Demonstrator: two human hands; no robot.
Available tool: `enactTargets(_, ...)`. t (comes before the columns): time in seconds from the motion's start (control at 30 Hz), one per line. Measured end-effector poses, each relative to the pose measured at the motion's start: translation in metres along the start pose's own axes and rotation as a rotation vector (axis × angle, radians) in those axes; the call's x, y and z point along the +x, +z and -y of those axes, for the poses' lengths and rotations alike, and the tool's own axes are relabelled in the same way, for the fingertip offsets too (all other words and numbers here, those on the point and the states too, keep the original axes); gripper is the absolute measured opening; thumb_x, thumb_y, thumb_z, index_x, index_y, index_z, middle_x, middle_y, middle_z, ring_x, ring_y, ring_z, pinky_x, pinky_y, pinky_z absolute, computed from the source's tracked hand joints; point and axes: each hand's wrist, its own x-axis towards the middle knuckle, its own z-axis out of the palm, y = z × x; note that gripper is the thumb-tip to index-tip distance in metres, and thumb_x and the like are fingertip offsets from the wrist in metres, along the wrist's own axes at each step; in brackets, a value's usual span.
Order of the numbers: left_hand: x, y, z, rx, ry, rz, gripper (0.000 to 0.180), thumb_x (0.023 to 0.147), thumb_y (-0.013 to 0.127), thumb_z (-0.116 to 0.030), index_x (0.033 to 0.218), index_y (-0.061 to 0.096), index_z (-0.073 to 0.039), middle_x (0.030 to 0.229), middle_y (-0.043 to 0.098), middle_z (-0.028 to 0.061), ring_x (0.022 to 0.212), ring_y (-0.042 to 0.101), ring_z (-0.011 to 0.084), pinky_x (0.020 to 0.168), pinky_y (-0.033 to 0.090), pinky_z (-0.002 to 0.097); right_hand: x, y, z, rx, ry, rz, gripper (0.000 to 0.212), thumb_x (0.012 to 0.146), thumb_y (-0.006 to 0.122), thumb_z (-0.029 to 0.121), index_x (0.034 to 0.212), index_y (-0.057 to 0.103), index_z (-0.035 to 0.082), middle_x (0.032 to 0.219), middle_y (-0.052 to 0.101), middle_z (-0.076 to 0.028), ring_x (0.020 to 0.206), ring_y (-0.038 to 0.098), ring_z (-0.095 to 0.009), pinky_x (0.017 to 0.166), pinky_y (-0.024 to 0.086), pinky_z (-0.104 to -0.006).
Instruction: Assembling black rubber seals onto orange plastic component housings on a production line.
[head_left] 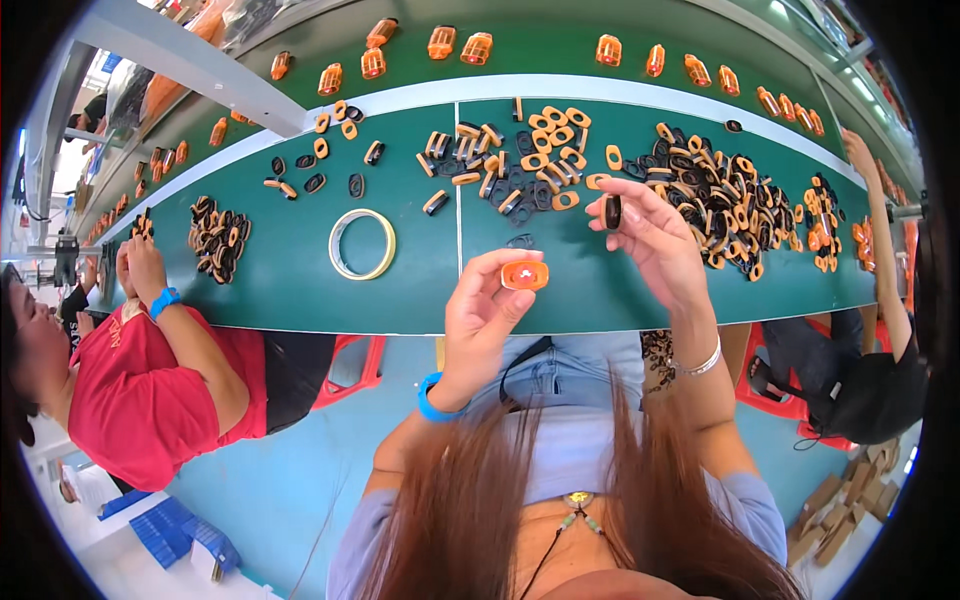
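My left hand (477,318) pinches a small translucent orange plastic housing (525,274), with a pale spot in its middle, above the table's near edge. Between the fingertips of my right hand (660,240) is a black oval cap (612,212), held on edge and apart from the housing. Beyond my hands lies a loose group of orange-and-black oval parts (545,160). A larger heap of the same kind of parts (735,205) spreads to the right of my right hand. One dark oval ring (521,241) rests just behind the orange housing.
A pale yellow tape roll (337,245) lies left on the green table (400,295). Further left is a smaller parts heap (218,240). Orange units (477,48) stand along the green strip behind. A person in red (165,380) works at left; another person's arm (885,240) reaches in at right.
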Motion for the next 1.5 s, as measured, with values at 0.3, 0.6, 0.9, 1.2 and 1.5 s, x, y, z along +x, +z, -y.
enactTargets(0.3,0.005,0.013,-0.003,0.047,-0.033,0.039,0.035,0.093,0.061,-0.009,0.125,0.05,0.001,0.122,0.058,0.0144,0.112,0.057,0.022,0.097,0.046,0.036,-0.026,0.031,0.018,-0.222,-0.125,0.019,0.04,0.087,0.064,0.004,0.126,0.057,-0.004,0.112,0.057,-0.007,0.097,0.06,-0.014,0.078,0.052,-0.0247)
enactTargets(0.6,0.007,0.017,-0.016,0.338,0.175,0.141,0.035,0.086,0.065,0.003,0.12,0.055,0.002,0.12,0.055,0.0139,0.11,0.056,0.0217,0.096,0.045,0.033,-0.048,0.068,0.028,-1.002,-0.609,-0.021,0.031,0.074,0.068,-0.008,0.103,0.064,0.001,0.1,0.067,-0.014,0.094,0.063,-0.026,0.081,0.051,-0.0352)
enactTargets(0.9,0.006,0.024,-0.027,0.544,0.261,0.158,0.037,0.082,0.07,-0.001,0.117,0.059,0.001,0.116,0.057,0.016,0.104,0.059,0.0236,0.087,0.05,0.0327,-0.049,0.07,0.027,-1.177,-0.796,-0.003,0.032,0.068,0.072,-0.005,0.098,0.066,0.002,0.098,0.064,-0.009,0.087,0.062,-0.026,0.072,0.05,-0.0332)
enactTargets(1.2,0.004,0.029,-0.033,0.636,0.295,0.144,0.038,0.079,0.072,-0.002,0.115,0.061,-0.001,0.11,0.061,0.0152,0.099,0.062,0.0261,0.084,0.051,0.0336,-0.053,0.071,0.032,-1.119,-0.702,0.008,0.032,0.067,0.073,-0.007,0.097,0.066,0.003,0.093,0.062,-0.01,0.082,0.063,-0.024,0.07,0.051,-0.0324)
enactTargets(1.5,0.002,0.03,-0.032,0.675,0.324,0.128,0.037,0.074,0.073,0.001,0.11,0.064,-0.001,0.108,0.061,0.0145,0.096,0.063,0.0263,0.08,0.052,0.0334,-0.056,0.068,0.04,-1.112,-0.672,0.041,0.027,0.067,0.075,-0.002,0.092,0.068,0.004,0.092,0.064,-0.008,0.081,0.062,-0.023,0.067,0.052,-0.0323)
